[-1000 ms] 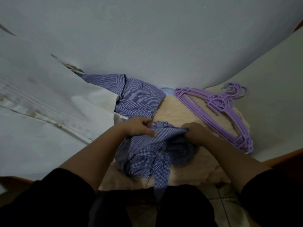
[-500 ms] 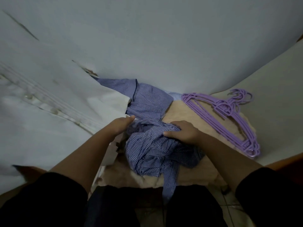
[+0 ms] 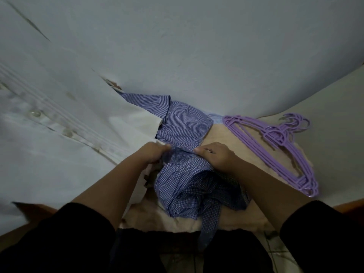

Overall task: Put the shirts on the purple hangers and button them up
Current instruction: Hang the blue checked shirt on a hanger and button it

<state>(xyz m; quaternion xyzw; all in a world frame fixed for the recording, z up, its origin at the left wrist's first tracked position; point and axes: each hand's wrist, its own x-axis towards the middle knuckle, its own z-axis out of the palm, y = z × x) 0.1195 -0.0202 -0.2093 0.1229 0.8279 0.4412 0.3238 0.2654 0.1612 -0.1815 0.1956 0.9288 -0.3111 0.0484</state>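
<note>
Nearest you, the checked shirt [image 3: 189, 186] lies bunched on the beige-covered desk [image 3: 226, 138], one loose strip of it trailing down over the near edge toward you. Your left hand [image 3: 152, 154] has its fingers curled round the shirt's far edge, and your right hand [image 3: 214, 154] pinches the same edge just beside it, thumb and fingertips closed on the cloth. Just past your hands a second shirt, the striped shirt [image 3: 181, 125], lies crumpled, collar toward the far left. To the right the purple hangers [image 3: 279, 146] lie stacked flat, several together, too overlapped to count, hooks pointing far right, long axis running from far left to near right.
</note>
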